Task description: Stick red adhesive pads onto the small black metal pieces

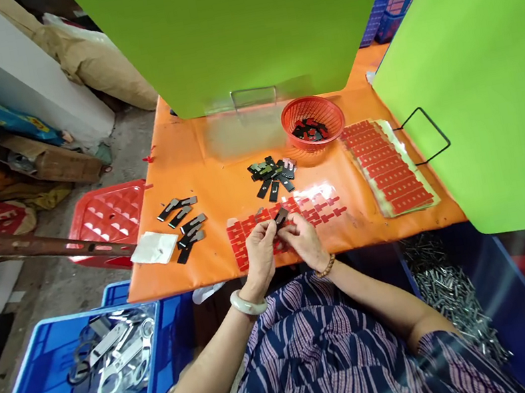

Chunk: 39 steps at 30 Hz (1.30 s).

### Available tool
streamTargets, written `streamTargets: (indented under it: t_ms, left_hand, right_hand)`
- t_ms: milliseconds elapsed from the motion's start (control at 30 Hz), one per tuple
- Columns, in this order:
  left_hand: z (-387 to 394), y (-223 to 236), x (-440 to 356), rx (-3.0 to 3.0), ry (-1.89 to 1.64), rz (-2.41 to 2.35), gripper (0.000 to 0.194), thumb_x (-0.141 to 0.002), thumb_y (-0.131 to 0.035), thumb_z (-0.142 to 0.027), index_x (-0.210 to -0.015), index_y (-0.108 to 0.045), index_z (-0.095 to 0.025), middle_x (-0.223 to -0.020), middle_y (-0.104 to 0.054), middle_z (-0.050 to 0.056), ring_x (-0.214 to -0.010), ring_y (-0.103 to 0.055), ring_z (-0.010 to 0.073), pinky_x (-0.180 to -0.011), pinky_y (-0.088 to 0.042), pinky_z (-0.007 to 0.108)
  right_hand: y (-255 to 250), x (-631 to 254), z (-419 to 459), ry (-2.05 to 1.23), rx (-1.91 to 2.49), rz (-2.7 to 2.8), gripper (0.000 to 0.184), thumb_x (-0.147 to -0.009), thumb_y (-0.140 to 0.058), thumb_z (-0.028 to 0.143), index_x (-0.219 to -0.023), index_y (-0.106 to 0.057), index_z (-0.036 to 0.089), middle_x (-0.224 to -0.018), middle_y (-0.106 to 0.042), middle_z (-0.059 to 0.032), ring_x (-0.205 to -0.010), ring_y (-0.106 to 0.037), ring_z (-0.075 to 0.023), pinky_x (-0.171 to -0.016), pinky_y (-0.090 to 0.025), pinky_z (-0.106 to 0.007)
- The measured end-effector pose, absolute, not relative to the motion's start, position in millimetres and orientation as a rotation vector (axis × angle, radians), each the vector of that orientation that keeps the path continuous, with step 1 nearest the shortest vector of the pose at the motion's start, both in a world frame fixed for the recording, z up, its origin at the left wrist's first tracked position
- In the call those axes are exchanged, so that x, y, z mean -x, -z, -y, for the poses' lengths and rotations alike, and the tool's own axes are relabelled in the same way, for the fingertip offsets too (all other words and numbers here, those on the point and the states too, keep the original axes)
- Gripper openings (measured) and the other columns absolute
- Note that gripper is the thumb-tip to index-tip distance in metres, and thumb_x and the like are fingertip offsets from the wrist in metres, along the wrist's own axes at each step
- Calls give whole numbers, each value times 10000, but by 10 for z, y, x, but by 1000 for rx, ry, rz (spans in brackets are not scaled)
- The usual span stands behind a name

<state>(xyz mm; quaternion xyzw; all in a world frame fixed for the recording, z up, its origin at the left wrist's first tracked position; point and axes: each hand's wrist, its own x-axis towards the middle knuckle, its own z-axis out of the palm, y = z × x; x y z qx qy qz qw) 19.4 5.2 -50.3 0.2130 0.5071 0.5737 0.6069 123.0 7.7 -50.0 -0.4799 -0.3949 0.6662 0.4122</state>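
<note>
Left fingers (pixel 268 229) tight on a black piece (pixel 281 216), right fingers (pixel 292 225) alongside

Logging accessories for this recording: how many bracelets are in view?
2: a white bangle on the wrist behind the left hand, and a brown beaded bracelet behind the right hand. No others show.

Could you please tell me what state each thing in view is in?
Left hand: fingers pinching the black piece
Right hand: fingers close to that piece, grip unclear
Black piece: held above the red sheet
Red sheet: flat, partly covered by the hands
Red basket: upright, open, partly filled
White packet: lying on the table corner
Left blue bin: open, holding metal parts
</note>
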Motion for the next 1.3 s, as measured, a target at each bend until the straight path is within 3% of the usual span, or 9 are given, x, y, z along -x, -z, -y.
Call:
streamTargets:
  t_ms: [167, 333, 467, 667, 933, 1167, 1300]
  left_hand:
    - [-22, 508, -60, -351, -1339, -1202, 299, -654, -808, -327, -752, -597, -140, -727, -710, 32, -633, -683, 139, -601, -536, 231]
    - [-19, 474, -26, -335, -1249, -1222, 236, -734, -761, -272, -822, -596, -128, -718, -725, 60, -619, -711, 168, -659, -586, 294]
    - [-15, 445, -128, -317, -1163, -1204, 156, -753, -731, -159, -841, -609, -117, -710, -730, 60, -617, -714, 157, -635, -590, 261]
    - [-14, 475, -248, -293, -1080, -1230, 114, -792, -683, -106, -878, -608, -105, -711, -739, 73, -608, -717, 151, -621, -588, 236]
    - [5, 566, -263, -305, -1119, -1199, 137, -784, -700, -106, -869, -592, -109, -803, -746, 81, -686, -736, 168, -678, -598, 267]
    - [31, 573, -273, -299, -1133, -1196, 130, -792, -685, -107, -875, -585, -118, -806, -744, 75, -700, -735, 168, -704, -593, 283]
    - [33, 554, -278, -298, -1132, -1193, 105, -810, -657, -94, -873, -578, -122, -800, -739, 61, -693, -733, 159, -700, -589, 276]
  right_hand:
    - [542, -1324, 92, -1267, 1221, 1543, 150, -854, -548, 252, -1001, -575, 237, -851, -684, -28, -740, -658, -176, -732, -558, -332]
    - [638, -1811, -125, -589, 1487, 1822, 203, -915, -455, 213, -978, -643, 172, -941, -649, -115, -862, -617, -228, -803, -527, -375]
    - [764, -2064, -262, -350, 1628, 1929, 243, -919, -466, 208, -1030, -672, 141, -990, -637, -141, -910, -591, -255, -838, -502, -390]
    - [868, -2055, -267, -261, 1690, 1978, 237, -940, -462, 230, -925, -693, 183, -911, -626, -102, -869, -553, -232, -802, -469, -343]
    - [824, -2077, -351, -379, 1710, 1977, 180, -900, -465, 179, -787, -604, 201, -860, -584, -78, -831, -519, -219, -752, -438, -324]
    - [853, -2040, -247, -370, 1620, 1901, 219, -927, -438, 203, -1007, -641, 176, -990, -590, -116, -929, -536, -243, -859, -467, -380]
    - [872, -2031, -223, -385, 1618, 1875, 213, -928, -424, 200, -897, -633, 168, -912, -581, -108, -886, -533, -236, -827, -470, -367]
